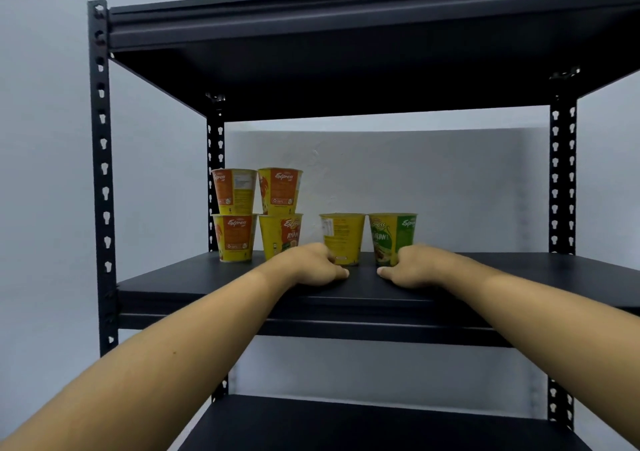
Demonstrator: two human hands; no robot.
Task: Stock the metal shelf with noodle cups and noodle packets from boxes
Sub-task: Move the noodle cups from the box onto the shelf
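Head camera caught your two bare arms stretched onto the middle board of the matte black metal shelf (536, 277), its uprights punched with keyhole slots. Your left hand (310, 265) lay knuckles-up against the foot of a tapered yellow noodle cup (343, 236). Your right hand (417, 267) met the base of a green-and-yellow noodle cup (393, 234) just beside it. Both thumbs lay flat on the board, pointing at each other. The other fingers bent out of sight behind the knuckles, so whether they gripped the cups could not be told. Toward the board's left rear stood four yellow-and-orange noodle cups (234, 191) in two stacks of two, side by side, before a pale, faintly textured wall (450, 180).
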